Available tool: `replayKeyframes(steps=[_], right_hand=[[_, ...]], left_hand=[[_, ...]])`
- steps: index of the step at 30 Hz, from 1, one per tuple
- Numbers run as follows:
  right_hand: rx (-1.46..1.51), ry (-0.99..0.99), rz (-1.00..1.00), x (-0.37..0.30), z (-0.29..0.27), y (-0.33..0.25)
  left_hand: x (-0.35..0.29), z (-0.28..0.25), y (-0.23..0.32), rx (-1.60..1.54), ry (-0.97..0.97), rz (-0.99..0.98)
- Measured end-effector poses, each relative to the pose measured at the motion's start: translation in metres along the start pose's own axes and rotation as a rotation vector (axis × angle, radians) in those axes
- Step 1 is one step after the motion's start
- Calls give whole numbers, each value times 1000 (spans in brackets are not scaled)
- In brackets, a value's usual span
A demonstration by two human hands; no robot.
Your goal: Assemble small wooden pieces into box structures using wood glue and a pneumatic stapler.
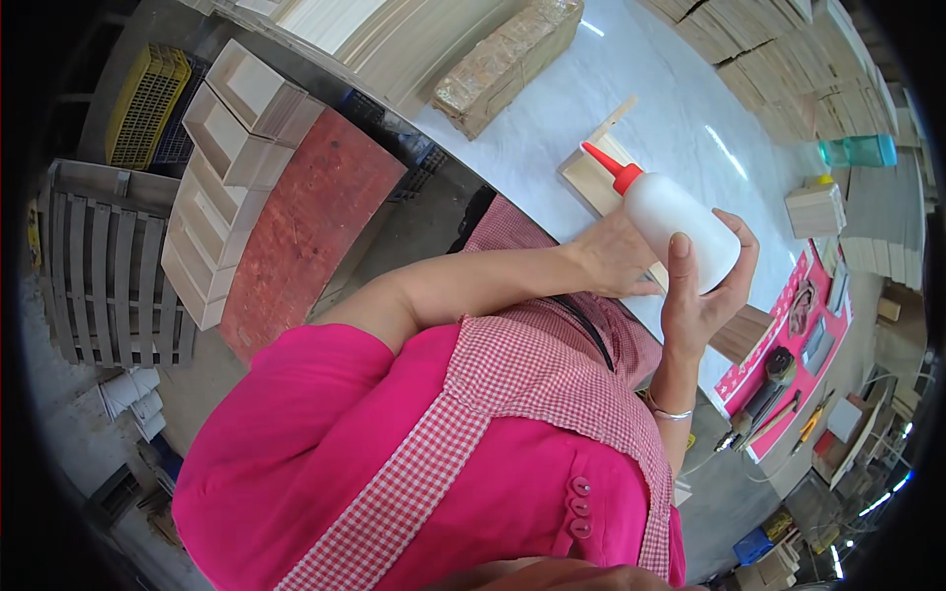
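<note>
My right hand (705, 286) is wrapped round a white squeeze bottle (680, 222), its thumb along the near side. The bottle is tilted, and its red pointed nozzle (609, 165) aims toward the far left, above a pale wooden piece (589, 187) on the table. My left hand (613, 254) reaches across to that wooden piece and lies over or against it. Most of its fingers are hidden behind the bottle, so its grip cannot be made out. A thin wooden strip (616, 118) sticks out beyond the wooden piece.
A tape-wrapped block (507, 64) stands on the pale tabletop (680, 108). At right are a teal cup (857, 151), a small box (816, 209) and a pink mat (764, 384) with tools. Wooden trays (212, 207) are stacked on a red board (305, 227) at left.
</note>
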State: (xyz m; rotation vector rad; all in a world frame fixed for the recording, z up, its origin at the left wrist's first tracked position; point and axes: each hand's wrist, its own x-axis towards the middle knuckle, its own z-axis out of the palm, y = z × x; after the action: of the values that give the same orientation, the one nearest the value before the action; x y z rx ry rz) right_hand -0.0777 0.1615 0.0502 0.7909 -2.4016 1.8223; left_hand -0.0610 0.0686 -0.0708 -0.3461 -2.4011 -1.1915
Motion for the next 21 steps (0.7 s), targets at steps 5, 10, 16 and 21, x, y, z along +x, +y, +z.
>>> replayKeyframes(steps=[5,10,16,21], right_hand=[[-47,44,-28,10,0,4],[-86,87,-32,23,0,9],[-98,142,-22,39,3,16],[-28,222,85,48,-2,25]], left_hand=[[-3,-1,-1,137,-258,-78],[-6,-3,1,283,-232,-37],[-7,-6,5,327,-312,-48],[-5,-8,9,372,-342,-64]])
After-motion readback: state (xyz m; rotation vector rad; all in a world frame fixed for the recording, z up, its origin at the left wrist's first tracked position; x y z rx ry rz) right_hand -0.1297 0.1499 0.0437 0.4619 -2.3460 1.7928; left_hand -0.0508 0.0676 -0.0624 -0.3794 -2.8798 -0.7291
